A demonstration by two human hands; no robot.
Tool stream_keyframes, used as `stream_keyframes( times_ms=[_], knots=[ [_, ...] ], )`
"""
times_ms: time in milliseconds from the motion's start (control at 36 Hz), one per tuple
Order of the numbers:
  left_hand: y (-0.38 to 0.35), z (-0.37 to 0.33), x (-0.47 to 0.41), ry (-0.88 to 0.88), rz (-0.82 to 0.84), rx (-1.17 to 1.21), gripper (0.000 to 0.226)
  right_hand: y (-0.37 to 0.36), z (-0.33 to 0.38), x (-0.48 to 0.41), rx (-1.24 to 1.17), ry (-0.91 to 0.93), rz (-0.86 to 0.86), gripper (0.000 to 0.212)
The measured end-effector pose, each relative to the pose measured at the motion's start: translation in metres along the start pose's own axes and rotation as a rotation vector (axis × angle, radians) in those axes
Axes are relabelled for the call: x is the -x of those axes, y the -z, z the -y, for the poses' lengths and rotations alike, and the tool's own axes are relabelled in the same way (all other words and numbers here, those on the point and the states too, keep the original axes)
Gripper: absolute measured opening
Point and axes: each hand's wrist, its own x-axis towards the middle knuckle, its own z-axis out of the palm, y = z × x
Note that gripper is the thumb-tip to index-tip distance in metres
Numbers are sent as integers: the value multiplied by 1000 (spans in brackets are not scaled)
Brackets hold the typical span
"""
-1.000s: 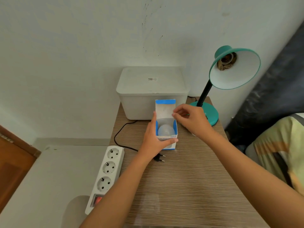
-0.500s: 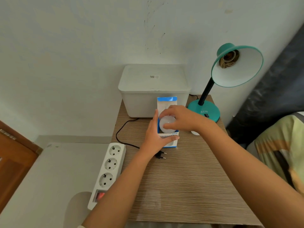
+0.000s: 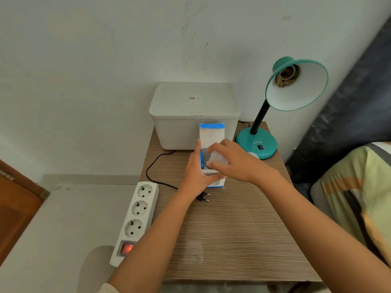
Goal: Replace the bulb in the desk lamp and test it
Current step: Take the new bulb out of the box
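Note:
A teal desk lamp (image 3: pixel 257 142) stands at the table's back right, its shade (image 3: pixel 296 85) tilted toward me with a bare socket inside. My left hand (image 3: pixel 195 174) grips a small blue and white bulb box (image 3: pixel 212 136) upright on the table, flap open. My right hand (image 3: pixel 234 160) holds a white bulb (image 3: pixel 215 158) at the box's mouth, its metal base just showing above the box. The lamp's black plug (image 3: pixel 203 197) lies loose on the table below my left hand.
A white lidded storage box (image 3: pixel 194 111) sits against the wall behind the bulb box. A white power strip (image 3: pixel 137 216) with a lit red switch lies at the wooden table's (image 3: pixel 232 233) left edge. A patterned pillow (image 3: pixel 359 197) is at right.
My right hand went from the box flap down onto the bulb and has lifted it partly out. My left hand has kept its hold on the box.

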Motion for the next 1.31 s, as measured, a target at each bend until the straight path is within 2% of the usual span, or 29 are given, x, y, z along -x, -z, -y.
stream_keyframes(
  times_ms=[111,361,472,556,750,1000,1139,1306],
  knots=[
    [-1,0,0,-27,-21,7,120,-2,-4,9,12,-16,-133,41],
    [0,-1,10,-66,-14,-2,115,-14,-21,27,-412,-221,-532,21],
    [-4,-1,18,-50,9,9,118,-14,-36,30,-509,-344,-688,23],
    [-6,-4,21,-59,37,-13,119,-10,-43,18,-528,-425,-700,26],
    [-15,-9,25,-75,60,-18,120,-6,-48,2,-550,-474,-604,30],
    [-18,-9,23,-38,7,56,116,-16,-46,18,-481,-343,-590,34],
    [-12,-5,23,-111,-67,-40,108,-30,-40,21,-399,-329,-637,42],
    [-6,-1,21,-151,-52,-155,94,-38,-40,19,-372,-344,-611,44]
  ],
)
